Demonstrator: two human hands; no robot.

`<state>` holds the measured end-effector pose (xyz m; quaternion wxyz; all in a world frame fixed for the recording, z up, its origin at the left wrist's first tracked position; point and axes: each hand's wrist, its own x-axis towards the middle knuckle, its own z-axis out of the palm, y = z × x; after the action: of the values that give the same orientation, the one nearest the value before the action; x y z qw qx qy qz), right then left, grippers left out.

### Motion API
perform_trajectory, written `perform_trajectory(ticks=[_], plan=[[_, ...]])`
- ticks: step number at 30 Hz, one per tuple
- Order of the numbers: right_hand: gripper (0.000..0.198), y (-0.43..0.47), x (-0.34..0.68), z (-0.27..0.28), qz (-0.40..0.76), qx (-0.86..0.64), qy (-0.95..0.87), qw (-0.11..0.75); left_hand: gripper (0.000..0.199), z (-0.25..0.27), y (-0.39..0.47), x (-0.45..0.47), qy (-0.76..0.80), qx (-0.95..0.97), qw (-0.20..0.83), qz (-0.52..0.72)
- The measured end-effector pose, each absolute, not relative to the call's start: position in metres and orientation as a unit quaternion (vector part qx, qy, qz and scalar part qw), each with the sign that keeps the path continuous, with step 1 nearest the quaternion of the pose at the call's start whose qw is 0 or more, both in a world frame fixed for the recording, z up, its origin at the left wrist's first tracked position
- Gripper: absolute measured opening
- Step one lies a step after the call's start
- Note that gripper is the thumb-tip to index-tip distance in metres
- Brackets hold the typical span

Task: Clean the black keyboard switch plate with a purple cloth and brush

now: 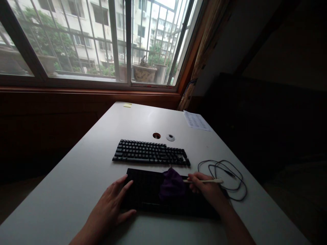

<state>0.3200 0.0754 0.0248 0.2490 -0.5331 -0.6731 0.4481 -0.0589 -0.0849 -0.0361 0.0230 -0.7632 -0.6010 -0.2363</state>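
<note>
A black keyboard base [148, 194] lies flat near the front of the desk, too dark to show its surface detail. My left hand [111, 200] rests at its left end, fingers spread, with the thumb by the front edge and fingertips near the back corner. In my right hand [204, 187] a thin pale stick [216, 181] is pinched between thumb and fingers. At the stick's left end a bunched purple cloth [173, 185] sits on the base; how the two are joined is hidden. Just behind, black keycaps [148, 151] lie in rows in keyboard layout.
A black cable [242, 183] loops on the desk to the right. Farther back are a cable hole [156, 135], a round grey cover [170, 137], a printed sheet [196, 121] and yellow sticky notes [127, 105]. The white desk [87, 156] ends near a barred window.
</note>
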Motion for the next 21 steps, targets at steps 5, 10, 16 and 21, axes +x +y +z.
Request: perform_trajectory(ticks=[5, 10, 16, 21], plan=[[0.047, 0.068, 0.248, 0.021, 0.451, -0.451, -0.724, 0.263, 0.085, -0.038, -0.085, -0.06, -0.602, -0.764, 0.023, -0.232], [0.046, 0.058, 0.206, 0.023, 0.406, -0.411, -0.767, 0.277, 0.084, -0.042, -0.085, -0.061, -0.607, -0.759, 0.018, -0.235], [0.047, 0.059, 0.254, 0.029, 0.387, -0.463, -0.756, 0.253, 0.087, -0.045, -0.085, -0.062, -0.611, -0.758, 0.027, -0.229], [0.048, 0.063, 0.33, 0.026, 0.376, -0.571, -0.688, 0.244, 0.086, -0.047, -0.084, -0.063, -0.608, -0.76, 0.035, -0.227]])
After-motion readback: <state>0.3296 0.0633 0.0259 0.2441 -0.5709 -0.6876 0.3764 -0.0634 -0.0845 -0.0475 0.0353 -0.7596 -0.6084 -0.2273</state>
